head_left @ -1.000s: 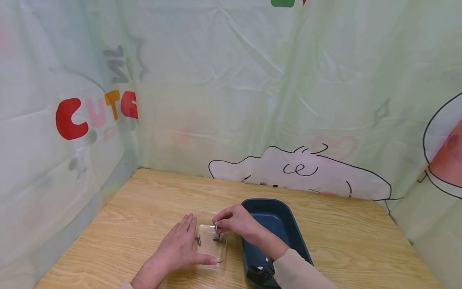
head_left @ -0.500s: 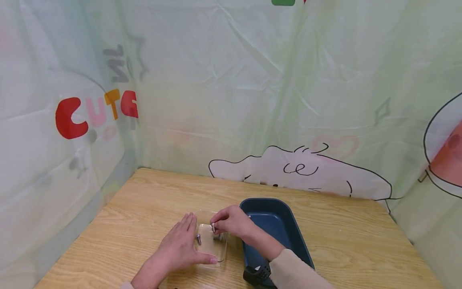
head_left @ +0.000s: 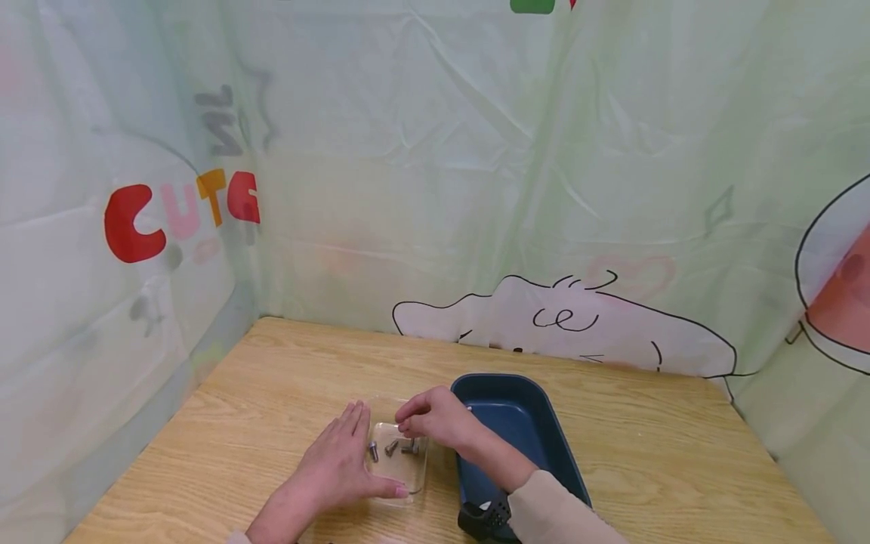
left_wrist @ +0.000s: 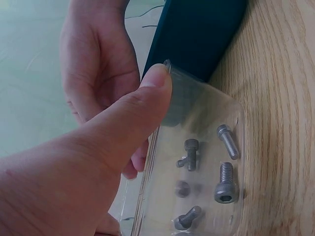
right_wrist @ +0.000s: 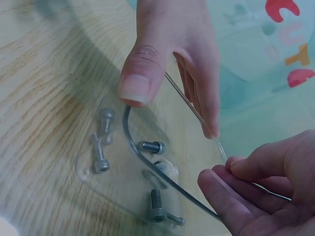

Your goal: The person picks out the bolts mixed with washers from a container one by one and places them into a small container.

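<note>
A clear plastic box stands on the table with loose socket-head bolts in it. In the head view I see bolts at its left, middle and right. My left hand lies along its left side, fingers straight. The left thumb rests on the rim at the near end. My right hand hovers at the box's far right part, fingers bent and thumb near the index fingertip. Nothing shows between the right fingers. Bolts lie apart, pointing different ways.
A dark blue tray stands close to the right of the box, under my right forearm. A black strap is on the right wrist. The wooden table meets a printed curtain at the back and sides.
A bolt that my right fingers pinched over the box now lies in its middle, let go. The right hand has shifted slightly left. The left hand stays put.
</note>
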{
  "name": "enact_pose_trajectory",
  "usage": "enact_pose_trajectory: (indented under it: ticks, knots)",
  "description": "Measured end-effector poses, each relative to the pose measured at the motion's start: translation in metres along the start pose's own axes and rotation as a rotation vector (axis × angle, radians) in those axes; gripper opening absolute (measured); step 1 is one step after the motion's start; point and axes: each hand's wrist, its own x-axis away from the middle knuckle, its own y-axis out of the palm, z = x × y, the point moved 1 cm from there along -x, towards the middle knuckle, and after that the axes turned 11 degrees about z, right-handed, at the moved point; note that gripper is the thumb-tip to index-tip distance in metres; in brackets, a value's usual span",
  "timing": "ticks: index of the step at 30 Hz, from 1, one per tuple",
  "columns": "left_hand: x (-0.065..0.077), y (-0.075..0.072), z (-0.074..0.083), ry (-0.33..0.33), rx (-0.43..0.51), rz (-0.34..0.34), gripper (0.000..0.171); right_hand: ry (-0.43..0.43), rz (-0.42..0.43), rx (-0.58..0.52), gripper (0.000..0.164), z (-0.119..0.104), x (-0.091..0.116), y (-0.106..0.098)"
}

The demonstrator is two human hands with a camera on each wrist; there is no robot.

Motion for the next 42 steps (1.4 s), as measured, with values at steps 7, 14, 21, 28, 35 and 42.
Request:
enact_pose_trajectory:
  ticks: [7,14,21,28,35,42]
  knots:
    - [0.001,0.0,0.001,0.017,-0.006,0.027,0.133,0.015,0.016,-0.042,0.02,0.0,0.002,-0.008]
    - [0.001,0.001,0.001,0.004,-0.007,0.02,0.133,0.007,0.016,-0.107,0.021,0.001,0.001,-0.021]
    - [0.001,0.001,0.001,0.019,-0.022,0.047,0.133,0.007,0.048,-0.147,0.021,0.005,0.002,-0.039]
    - [0.001,0.001,0.001,0.017,-0.017,0.042,0.132,0.019,0.084,-0.175,0.023,0.01,0.003,-0.055]
    - [0.001,0.0,0.002,0.02,-0.027,0.044,0.132,0.035,0.145,-0.187,0.024,0.018,0.0,-0.066]
    - [0.002,0.0,0.002,0.007,-0.005,0.029,0.133,0.061,0.224,-0.191,0.022,0.027,0.0,-0.076]
